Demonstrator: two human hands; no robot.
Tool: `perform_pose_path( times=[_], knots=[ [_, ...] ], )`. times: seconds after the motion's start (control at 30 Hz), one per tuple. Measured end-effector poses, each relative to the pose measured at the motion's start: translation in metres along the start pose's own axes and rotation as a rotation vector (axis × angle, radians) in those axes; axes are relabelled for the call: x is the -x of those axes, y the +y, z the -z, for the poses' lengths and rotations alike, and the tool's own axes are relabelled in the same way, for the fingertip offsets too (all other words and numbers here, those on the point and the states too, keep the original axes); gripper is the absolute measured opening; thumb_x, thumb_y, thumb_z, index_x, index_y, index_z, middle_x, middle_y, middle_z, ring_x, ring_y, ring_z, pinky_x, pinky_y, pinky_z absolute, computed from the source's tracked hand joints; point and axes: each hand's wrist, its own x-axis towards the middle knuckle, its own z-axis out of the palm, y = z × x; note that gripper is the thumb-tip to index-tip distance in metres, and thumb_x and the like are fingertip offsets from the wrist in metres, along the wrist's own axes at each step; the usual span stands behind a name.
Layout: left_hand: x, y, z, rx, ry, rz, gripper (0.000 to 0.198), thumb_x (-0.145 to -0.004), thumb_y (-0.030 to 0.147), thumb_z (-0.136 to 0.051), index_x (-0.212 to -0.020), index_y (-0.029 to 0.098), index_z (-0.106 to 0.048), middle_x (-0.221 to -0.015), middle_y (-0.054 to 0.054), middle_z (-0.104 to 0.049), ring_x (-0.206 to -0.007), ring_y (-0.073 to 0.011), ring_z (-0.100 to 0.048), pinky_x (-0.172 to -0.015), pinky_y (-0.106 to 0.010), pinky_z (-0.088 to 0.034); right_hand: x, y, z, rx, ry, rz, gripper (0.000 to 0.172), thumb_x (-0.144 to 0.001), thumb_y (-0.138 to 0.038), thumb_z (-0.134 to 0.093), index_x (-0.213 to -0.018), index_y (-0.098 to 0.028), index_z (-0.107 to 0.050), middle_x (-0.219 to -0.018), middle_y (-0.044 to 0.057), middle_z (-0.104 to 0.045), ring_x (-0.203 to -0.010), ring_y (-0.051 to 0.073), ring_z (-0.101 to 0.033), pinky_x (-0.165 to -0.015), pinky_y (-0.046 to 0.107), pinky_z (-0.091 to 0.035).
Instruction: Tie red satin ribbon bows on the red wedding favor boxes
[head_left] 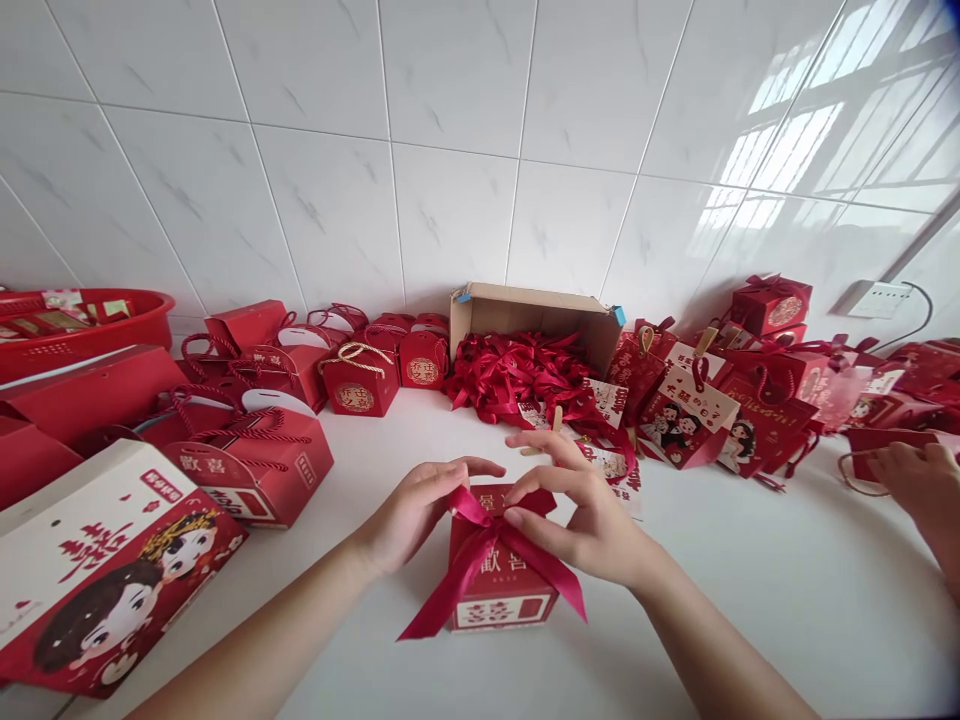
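Note:
A small red gift box (pixel 504 572) with white lettering and a pale label stands on the table in front of me. Across its top lies a shiny dark-red ribbon bow (pixel 480 545), its two tails hanging down the front. My left hand (pixel 411 508) is at the bow's left loop, thumb and fingertips closed on the ribbon. My right hand (pixel 574 505) pinches the right loop close to the knot, between thumb and index finger, its other fingers raised. Part of the box top is hidden behind the bow and fingers.
An open cardboard box (pixel 540 300) spilling dark-red ribbons (pixel 517 375) stands against the tiled wall. Red gift boxes (pixel 259 450) crowd the left, beside a red basket (pixel 135 330). Decorated bags (pixel 686 420) line the right, where another person's hand (pixel 919 490) touches a red bag.

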Motion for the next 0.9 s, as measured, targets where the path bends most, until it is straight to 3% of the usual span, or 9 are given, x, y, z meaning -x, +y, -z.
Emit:
perform_pose_path(
  times=[0.27, 0.4, 0.63, 0.8, 0.9],
  knots=[
    [-0.007, 0.004, 0.007, -0.103, -0.086, -0.012, 0.039, -0.088, 0.037, -0.052, -0.061, 0.013, -0.064, -0.123, -0.008, -0.058, -0.089, -0.0238, -0.063, -0.086, -0.036, -0.045, -0.012, -0.012, -0.004, 0.2, -0.165, -0.064, 0.003, -0.077, -0.025, -0.067, -0.074, -0.024, -0.067, -0.133, 0.004, -0.048, -0.132, 0.027, -0.031, -0.102, 0.049, -0.032],
    [-0.012, 0.011, 0.009, -0.266, -0.118, -0.012, 0.036, -0.091, 0.035, -0.047, -0.073, 0.015, -0.07, -0.12, -0.007, -0.059, -0.099, -0.0244, -0.059, -0.094, -0.034, -0.042, -0.013, -0.014, -0.007, 0.219, -0.152, -0.064, 0.004, -0.073, -0.019, -0.066, -0.072, -0.022, -0.065, -0.134, 0.006, -0.046, -0.134, 0.028, -0.029, -0.103, 0.051, -0.028],
    [-0.017, 0.012, 0.015, -0.464, 0.0, 0.02, 0.029, -0.079, 0.026, -0.043, -0.068, 0.015, -0.067, -0.113, -0.007, -0.063, -0.106, -0.0277, -0.053, -0.095, -0.037, -0.041, -0.015, -0.012, -0.012, 0.176, -0.161, -0.063, 0.008, -0.07, -0.014, -0.063, -0.068, -0.02, -0.059, -0.124, 0.007, -0.051, -0.131, 0.027, -0.033, -0.101, 0.048, -0.031],
    [-0.018, 0.01, 0.016, -0.414, 0.002, 0.004, 0.028, -0.076, 0.023, -0.04, -0.061, 0.015, -0.062, -0.112, -0.007, -0.062, -0.103, -0.0272, -0.053, -0.095, -0.039, -0.041, -0.014, -0.013, -0.011, 0.137, -0.174, -0.099, 0.006, -0.074, -0.017, -0.065, -0.071, -0.021, -0.06, -0.126, 0.007, -0.05, -0.133, 0.028, -0.032, -0.103, 0.051, -0.029],
    [-0.016, 0.012, 0.016, -0.346, -0.007, -0.004, 0.03, -0.08, 0.026, -0.036, -0.063, 0.016, -0.059, -0.114, -0.008, -0.062, -0.107, -0.0287, -0.054, -0.098, -0.042, -0.039, -0.009, -0.009, -0.004, 0.059, -0.127, -0.123, 0.006, -0.083, -0.029, -0.06, -0.087, -0.025, -0.063, -0.134, 0.006, -0.046, -0.135, 0.027, -0.029, -0.107, 0.051, -0.027]
  ],
)
